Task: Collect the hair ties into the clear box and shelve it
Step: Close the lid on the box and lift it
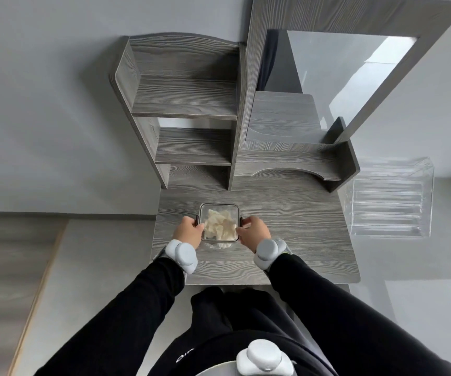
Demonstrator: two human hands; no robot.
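Sitting mid-way on grey wood-grain dresser top (286, 240), clear square plastic box (219, 223) of pale cream fabric hair ties (220, 226), being gripped at both sides by left hand (187, 231) and right hand (254, 231).

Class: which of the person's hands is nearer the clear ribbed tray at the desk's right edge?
Right. The right hand grips the clear box on the side facing the ribbed tray; the left hand grips the far side.
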